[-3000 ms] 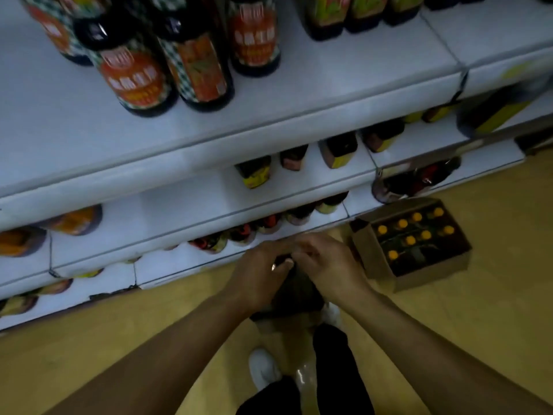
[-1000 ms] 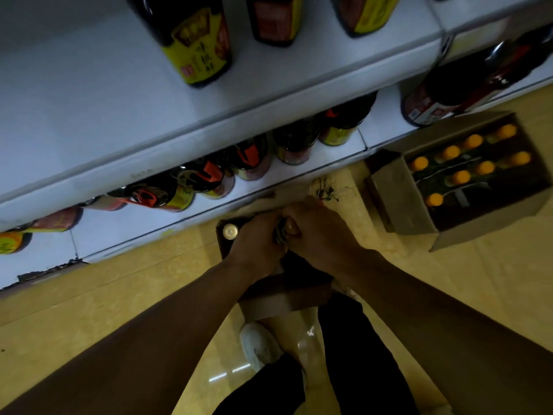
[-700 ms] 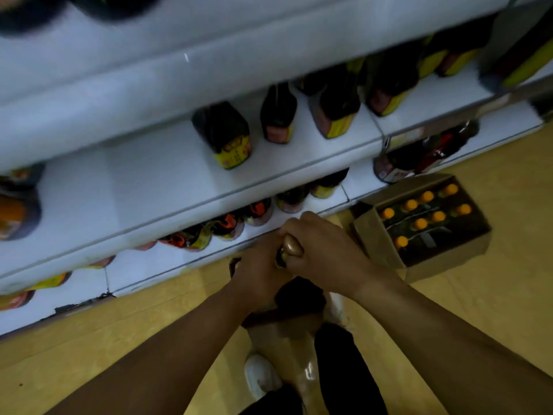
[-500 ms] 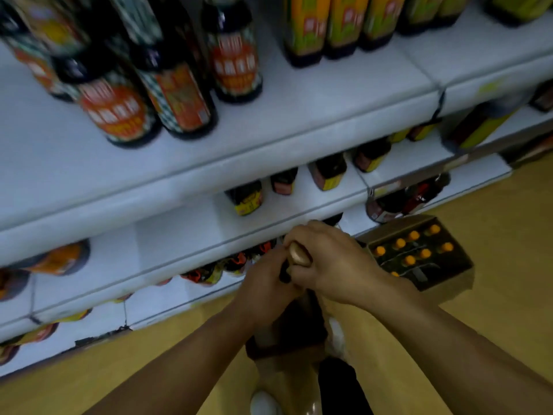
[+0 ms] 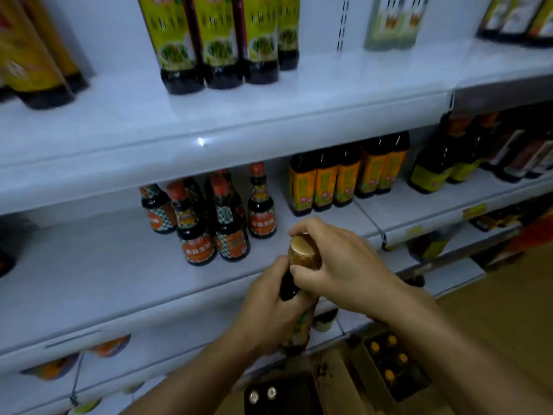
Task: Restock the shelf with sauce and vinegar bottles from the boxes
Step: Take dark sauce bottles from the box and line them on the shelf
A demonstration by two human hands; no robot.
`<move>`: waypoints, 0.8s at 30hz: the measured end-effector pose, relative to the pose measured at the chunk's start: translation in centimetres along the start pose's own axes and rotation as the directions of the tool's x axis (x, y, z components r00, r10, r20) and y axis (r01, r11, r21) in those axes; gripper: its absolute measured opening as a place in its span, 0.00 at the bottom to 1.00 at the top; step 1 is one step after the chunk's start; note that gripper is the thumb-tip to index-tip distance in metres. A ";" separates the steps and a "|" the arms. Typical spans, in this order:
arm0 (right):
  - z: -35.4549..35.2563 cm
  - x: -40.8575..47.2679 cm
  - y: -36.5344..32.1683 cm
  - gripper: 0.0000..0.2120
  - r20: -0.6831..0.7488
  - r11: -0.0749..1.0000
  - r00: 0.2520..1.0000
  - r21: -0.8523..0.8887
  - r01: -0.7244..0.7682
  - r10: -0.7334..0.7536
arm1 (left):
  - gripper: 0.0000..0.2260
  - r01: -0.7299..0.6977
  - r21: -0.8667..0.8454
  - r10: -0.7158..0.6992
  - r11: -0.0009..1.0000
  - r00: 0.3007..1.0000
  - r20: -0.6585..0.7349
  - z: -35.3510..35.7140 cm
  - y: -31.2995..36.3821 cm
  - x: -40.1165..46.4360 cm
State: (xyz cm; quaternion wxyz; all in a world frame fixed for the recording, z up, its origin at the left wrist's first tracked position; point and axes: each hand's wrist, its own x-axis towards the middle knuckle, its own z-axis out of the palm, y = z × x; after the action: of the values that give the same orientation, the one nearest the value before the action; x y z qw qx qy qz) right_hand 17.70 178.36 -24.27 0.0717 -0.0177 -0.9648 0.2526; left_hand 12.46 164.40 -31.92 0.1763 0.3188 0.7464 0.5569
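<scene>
A dark bottle (image 5: pixel 296 298) is held up in front of the middle shelf (image 5: pixel 125 283), just past its front edge. The neck and body are wrapped by the left hand (image 5: pixel 269 307), with the fingers curled round the glass. The gold cap (image 5: pixel 302 246) is pinched at its sides by the fingers of the right hand (image 5: pixel 344 265). Right behind the bottle, a wide bare stretch of white shelf is seen, open to the left and along the front lip. Farther back on that shelf, a small bunch of red-capped bottles (image 5: pixel 209 223) is stood close together, and a row of orange-label bottles (image 5: pixel 344 181) is lined up to the right of them. On the top shelf (image 5: pixel 209 115), tall green-label bottles (image 5: pixel 221 43) are set side by side, with bare room in front of them. Down on the floor, a dark box (image 5: pixel 281 393) is seen below the hands with two silver caps showing inside. Beside it on the right, a brown cardboard box (image 5: pixel 389 372) is open, and bottles with orange caps are packed in it.
</scene>
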 end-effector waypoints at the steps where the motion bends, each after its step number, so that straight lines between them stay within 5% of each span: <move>1: -1.3 0.2 -0.6 0.22 -0.014 1.000 1.000 -0.005 0.007 -0.007 | 0.12 -0.016 0.010 0.016 1.000 1.000 -0.009 -0.4 1.3 0.3; 24: -21.7 6.9 -9.5 0.24 -0.427 0.908 0.886 0.273 0.319 -0.182 | 0.07 -0.365 0.038 0.366 0.930 0.918 -0.151 -8.6 24.6 7.2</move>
State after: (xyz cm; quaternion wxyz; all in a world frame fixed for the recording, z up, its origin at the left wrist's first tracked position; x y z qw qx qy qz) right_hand 14.10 181.13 0.01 0.2977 0.0712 -0.8672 0.3929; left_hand 8.70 167.37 -5.34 0.0092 0.4088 0.6877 0.5999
